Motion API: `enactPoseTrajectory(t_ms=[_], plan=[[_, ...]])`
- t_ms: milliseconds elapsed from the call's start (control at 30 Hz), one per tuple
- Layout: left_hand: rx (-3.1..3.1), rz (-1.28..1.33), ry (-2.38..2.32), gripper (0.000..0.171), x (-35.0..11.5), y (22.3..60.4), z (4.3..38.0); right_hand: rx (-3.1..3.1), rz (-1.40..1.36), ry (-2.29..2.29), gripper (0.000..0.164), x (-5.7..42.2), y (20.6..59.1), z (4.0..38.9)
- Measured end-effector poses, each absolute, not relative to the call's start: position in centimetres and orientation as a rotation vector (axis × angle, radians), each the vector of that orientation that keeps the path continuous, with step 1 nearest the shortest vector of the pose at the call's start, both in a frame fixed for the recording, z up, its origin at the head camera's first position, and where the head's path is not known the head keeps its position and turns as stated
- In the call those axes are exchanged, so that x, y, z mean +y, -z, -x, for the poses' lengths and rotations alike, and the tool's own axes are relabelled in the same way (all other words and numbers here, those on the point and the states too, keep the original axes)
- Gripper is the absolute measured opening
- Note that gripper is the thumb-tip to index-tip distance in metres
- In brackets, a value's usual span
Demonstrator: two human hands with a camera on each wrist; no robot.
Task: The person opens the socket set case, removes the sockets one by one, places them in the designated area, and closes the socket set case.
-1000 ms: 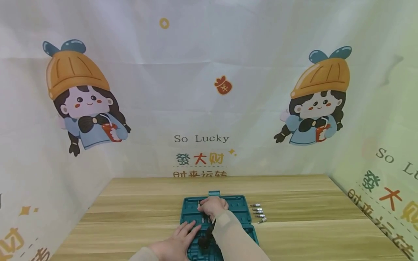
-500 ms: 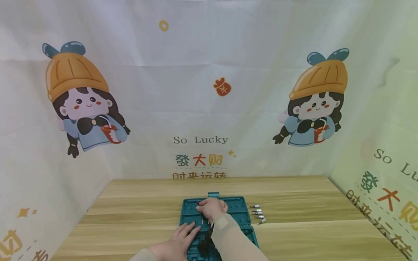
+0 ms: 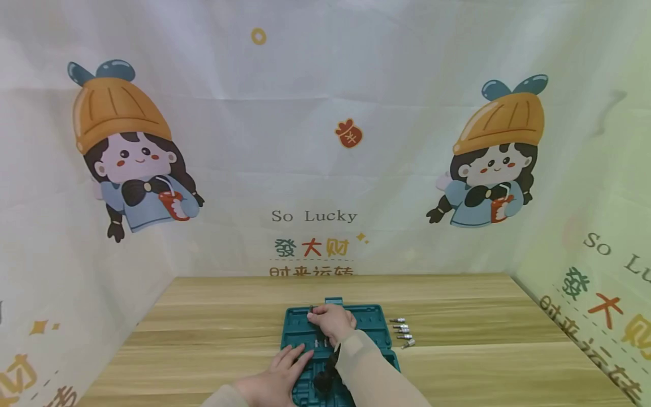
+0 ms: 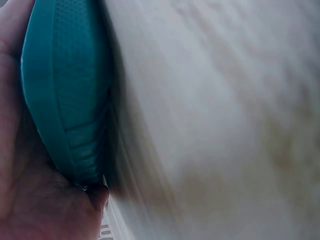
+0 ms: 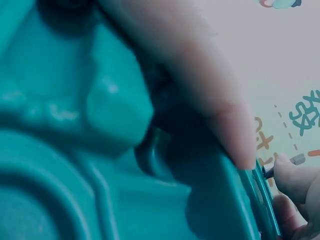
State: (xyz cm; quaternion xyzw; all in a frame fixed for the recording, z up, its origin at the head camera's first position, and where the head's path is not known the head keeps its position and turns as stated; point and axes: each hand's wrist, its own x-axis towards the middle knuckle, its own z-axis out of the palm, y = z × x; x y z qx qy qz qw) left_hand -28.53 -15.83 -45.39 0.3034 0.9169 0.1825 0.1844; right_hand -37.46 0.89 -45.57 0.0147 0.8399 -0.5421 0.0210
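Note:
A teal tool case point(image 3: 368, 322) lies spread open on the wooden table, its lid side at the back. My left hand point(image 3: 274, 379) rests on the case's left edge, fingers straight and spread. In the left wrist view the palm point(image 4: 45, 205) lies against the case wall point(image 4: 75, 100). My right hand point(image 3: 333, 322) is above the back left part of the case. Its thumb and forefinger pinch a small bit socket point(image 5: 298, 159), grey at one end with a dark shaft. Beneath that hand, small metal pieces point(image 3: 317, 342) sit in the case, partly hidden.
Several silver bit sockets point(image 3: 402, 329) lie in a column on the table just right of the case. A patterned white cloth point(image 3: 305, 169) stands behind the table point(image 3: 458, 316) and at both sides.
My right wrist has shifted slightly right, and a dark end of the bit socket now shows above the fingertips, where a silver end showed before. My left hand has stayed in place.

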Motion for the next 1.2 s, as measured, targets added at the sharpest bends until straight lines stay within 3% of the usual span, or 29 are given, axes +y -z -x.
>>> enactPoseTrajectory(t_ms=[267,733,1200], plan=[[2.616,-0.895,-0.549,0.1,-15.9,46.0,28.6,2.63,-0.02,1.641,0.013,1.7,44.7,37.2],[2.599,-0.836,-0.56,0.1,-15.9,46.0,28.8,2.475,0.405,1.598,0.02,5.7,42.8,36.5],[2.575,-0.797,-0.582,0.101,-15.8,45.6,28.5,2.429,0.341,1.729,0.024,11.6,43.5,36.5]])
